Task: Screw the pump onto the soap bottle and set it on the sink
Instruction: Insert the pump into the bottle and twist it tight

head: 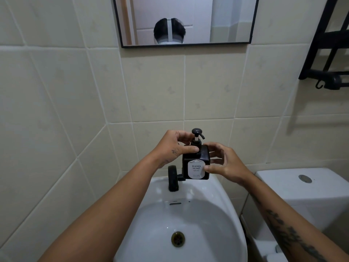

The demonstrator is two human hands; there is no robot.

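Observation:
A square black soap bottle with a white "HAND SOAP" label is at the back rim of the white sink; whether it rests on the rim I cannot tell. A black pump stands upright in the bottle's neck, its spout pointing right. My left hand pinches the pump's collar, thumb in front and fingers behind. My right hand grips the bottle's right side, thumb across the lower front edge.
A black tap stands at the sink's back rim, just left of the bottle. A white toilet cistern is close on the right. A mirror hangs above on the tiled wall, and a black rack at the upper right.

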